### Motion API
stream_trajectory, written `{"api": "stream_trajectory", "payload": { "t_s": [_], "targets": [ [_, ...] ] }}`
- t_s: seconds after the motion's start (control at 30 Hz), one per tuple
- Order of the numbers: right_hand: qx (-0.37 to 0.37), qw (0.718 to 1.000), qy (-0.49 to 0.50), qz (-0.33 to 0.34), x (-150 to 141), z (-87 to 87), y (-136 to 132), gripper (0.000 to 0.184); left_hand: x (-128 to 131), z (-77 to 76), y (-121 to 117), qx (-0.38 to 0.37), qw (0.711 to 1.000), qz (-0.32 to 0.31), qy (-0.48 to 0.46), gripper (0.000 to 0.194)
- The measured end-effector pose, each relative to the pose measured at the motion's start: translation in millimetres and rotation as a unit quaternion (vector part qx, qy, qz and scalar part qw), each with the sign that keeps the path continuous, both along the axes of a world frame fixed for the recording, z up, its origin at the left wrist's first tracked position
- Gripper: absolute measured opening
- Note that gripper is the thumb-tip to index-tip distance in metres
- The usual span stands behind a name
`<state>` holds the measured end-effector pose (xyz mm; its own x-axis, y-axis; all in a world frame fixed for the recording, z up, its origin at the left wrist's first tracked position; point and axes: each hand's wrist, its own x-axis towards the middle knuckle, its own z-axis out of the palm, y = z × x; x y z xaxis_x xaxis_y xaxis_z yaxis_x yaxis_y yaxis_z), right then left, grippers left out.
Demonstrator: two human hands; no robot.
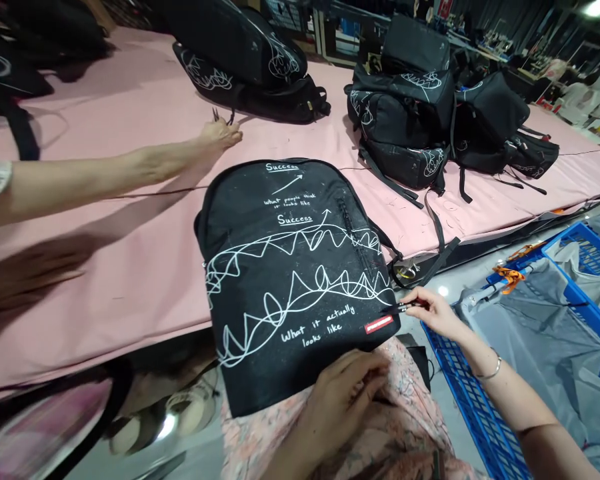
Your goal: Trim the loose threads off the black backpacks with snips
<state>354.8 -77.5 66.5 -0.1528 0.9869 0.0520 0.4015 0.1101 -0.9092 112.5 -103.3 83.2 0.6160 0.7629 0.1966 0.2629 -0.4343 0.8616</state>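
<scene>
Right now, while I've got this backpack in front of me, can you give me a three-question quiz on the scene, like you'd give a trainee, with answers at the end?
1. Multiple choice: as seen in the picture, where is the small red label on the nearest backpack?
A. Top left
B. Lower right
C. Dead centre

2. True or false: the right hand holds a slim dark tool.

3. Fill in the blank: the tabletop cover is ____ in colour.

Key:
1. B, lower right.
2. True; the tool's tip is by the backpack's lower right side.
3. Pink.
</scene>
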Motion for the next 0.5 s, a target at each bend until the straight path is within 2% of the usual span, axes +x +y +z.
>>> {"api": "stream_trajectory", "payload": {
  "t_s": [0.07, 0.13, 0.2, 0.3, 0.5],
  "targets": [
    [-0.061, 0.998, 0.006, -0.007, 14, -0.6, 3, 0.018, -1, 0.9, 13, 0.036, 0.996, 0.079, 0.019, 0.014],
    [-0.092, 0.996, 0.019, 0.000, 23, -1.4, 6, 0.019, 2, 1.9, 28, 0.083, 0.981, 0.160, 0.066, 0.017],
    [-0.107, 0.994, 0.028, 0.006, 26, -1.3, 8, 0.019, 7, 2.5, 38, 0.122, 0.963, 0.211, 0.112, 0.019],
    [-0.115, 0.993, 0.012, 0.013, 23, 2.1, 8, 0.019, 18, 1.9, 44, 0.142, 0.949, 0.240, 0.149, 0.017],
    [-0.076, 0.995, -0.050, 0.032, 15, 13.3, 9, 0.012, 28, -2.3, 39, 0.138, 0.945, 0.230, 0.188, 0.019]
  ]
}}
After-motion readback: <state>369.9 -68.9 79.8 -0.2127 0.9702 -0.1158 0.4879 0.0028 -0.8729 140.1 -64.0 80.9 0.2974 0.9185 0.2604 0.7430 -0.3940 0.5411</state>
